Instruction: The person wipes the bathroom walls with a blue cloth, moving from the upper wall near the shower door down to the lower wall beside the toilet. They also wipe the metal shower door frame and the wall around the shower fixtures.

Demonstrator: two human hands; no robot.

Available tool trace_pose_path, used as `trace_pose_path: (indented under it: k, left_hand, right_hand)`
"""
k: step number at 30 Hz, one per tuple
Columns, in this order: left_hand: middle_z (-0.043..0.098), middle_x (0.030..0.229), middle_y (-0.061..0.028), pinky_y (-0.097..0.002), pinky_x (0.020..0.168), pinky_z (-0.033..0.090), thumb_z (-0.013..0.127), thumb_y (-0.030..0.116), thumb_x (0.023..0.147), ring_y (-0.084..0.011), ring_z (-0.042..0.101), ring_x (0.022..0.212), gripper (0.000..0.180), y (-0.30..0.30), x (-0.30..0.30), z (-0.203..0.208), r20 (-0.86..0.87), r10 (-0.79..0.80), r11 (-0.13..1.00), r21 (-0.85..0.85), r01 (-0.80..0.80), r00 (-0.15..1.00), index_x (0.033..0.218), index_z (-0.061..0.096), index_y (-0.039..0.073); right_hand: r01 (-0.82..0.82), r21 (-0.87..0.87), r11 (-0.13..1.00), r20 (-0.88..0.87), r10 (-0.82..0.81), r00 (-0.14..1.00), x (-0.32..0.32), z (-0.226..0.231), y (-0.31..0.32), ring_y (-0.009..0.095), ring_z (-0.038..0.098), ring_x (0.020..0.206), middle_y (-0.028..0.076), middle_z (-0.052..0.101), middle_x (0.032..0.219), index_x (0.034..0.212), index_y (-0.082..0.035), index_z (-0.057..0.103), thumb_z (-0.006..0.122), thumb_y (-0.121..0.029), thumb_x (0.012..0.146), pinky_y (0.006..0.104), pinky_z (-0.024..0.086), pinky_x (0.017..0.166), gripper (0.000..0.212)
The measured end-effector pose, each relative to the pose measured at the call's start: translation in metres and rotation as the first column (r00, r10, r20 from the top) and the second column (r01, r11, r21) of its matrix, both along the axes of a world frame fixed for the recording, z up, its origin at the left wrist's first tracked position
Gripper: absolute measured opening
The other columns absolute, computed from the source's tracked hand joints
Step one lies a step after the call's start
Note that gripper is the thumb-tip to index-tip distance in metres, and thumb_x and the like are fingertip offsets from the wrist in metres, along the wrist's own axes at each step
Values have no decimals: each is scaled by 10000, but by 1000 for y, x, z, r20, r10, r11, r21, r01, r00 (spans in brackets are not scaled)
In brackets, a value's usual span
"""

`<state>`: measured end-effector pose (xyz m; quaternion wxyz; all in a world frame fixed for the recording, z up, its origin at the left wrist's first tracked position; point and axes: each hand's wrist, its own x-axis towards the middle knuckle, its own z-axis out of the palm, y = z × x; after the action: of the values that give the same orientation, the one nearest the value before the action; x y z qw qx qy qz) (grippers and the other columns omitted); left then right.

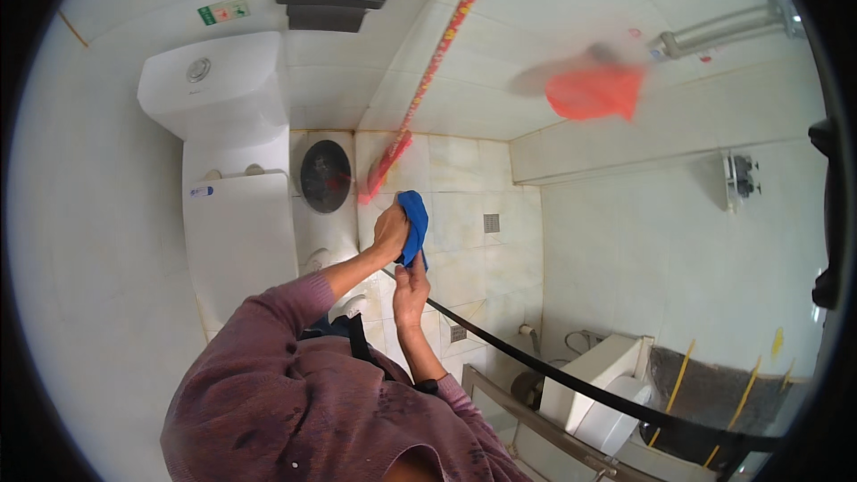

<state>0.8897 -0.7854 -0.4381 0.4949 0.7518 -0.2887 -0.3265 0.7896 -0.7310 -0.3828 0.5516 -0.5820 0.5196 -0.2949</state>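
We see the left hand (390, 232) clamped on a blue cloth (414, 223) over the tiled floor (455, 165), fingertips hidden by its folds. The right hand (411, 293) touches the cloth's lower end, though we cannot tell whether its fingers grip it. The red broom (435, 64) is cut off at the upper edge, and we cannot make out the dark bin's (308, 183) contents or name the hazy red shape (589, 94).
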Motion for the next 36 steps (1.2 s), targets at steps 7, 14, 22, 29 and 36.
trace_pose_path:
  k: [7,14,22,29,36]
  left_hand:
    - [565,776,-174,-350,622,439,479,-11,785,-320,573,695,232,-31,13,165,69,258,744,-651,-153,964,1011,482,36]
    - [562,730,-122,-293,546,444,524,-12,746,-231,559,597,211,-42,7,226,127,308,463,-886,-32,943,950,508,38]
    - [567,648,-145,-358,519,456,541,26,743,-312,592,583,166,28,-38,103,291,154,799,-599,55,944,903,510,58]
    - [566,692,-174,-383,562,453,589,90,708,-347,578,640,204,106,-74,57,309,-130,936,-274,220,942,879,487,45]
    - [511,706,-76,-256,520,401,590,40,756,-115,461,592,184,105,-127,111,115,-293,833,-456,313,949,890,473,-8]
  right_hand:
    - [-85,-411,908,101,138,985,1,86,-4,220,453,1107,161,491,1186,1217,103,398,494,-92,868,322,320,961,411]
    - [-35,-534,845,123,118,985,-1,112,-8,223,494,1056,174,524,1143,1176,102,436,495,-98,866,305,355,910,374]
    - [-174,-253,952,10,182,983,-47,20,32,155,531,855,94,604,919,1051,27,530,504,-69,833,290,419,774,239]
    - [-212,133,968,33,209,977,-132,-30,56,115,539,770,53,616,837,1019,-6,590,542,-88,827,272,453,711,214]
    - [-65,392,917,735,-271,622,-151,33,32,160,523,960,51,528,1075,1170,-17,474,508,-204,873,308,467,788,353]
